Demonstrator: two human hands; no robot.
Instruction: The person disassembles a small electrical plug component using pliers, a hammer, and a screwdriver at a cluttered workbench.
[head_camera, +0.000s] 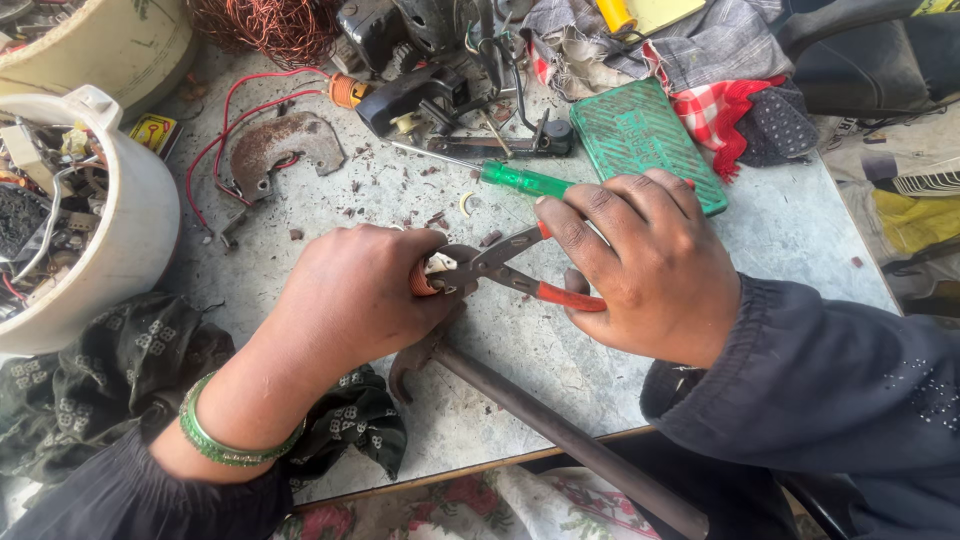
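Note:
My left hand (350, 295) is closed around a small copper-wound coil (425, 278), of which only the orange end and a white bit show. My right hand (640, 265) grips the red handles of a pair of pliers (500, 265). The plier jaws bite on the coil's end, right at my left fingertips. Both hands rest over the middle of a worn grey tabletop (780, 220). A green bangle circles my left wrist.
A green-handled screwdriver (525, 180) and a green flat case (640, 135) lie just behind my hands. A long dark metal bar (560, 430) runs under them. A white bowl of parts (120, 230) stands left; tangled copper wire (265, 28), black motor parts and cloths lie at the back.

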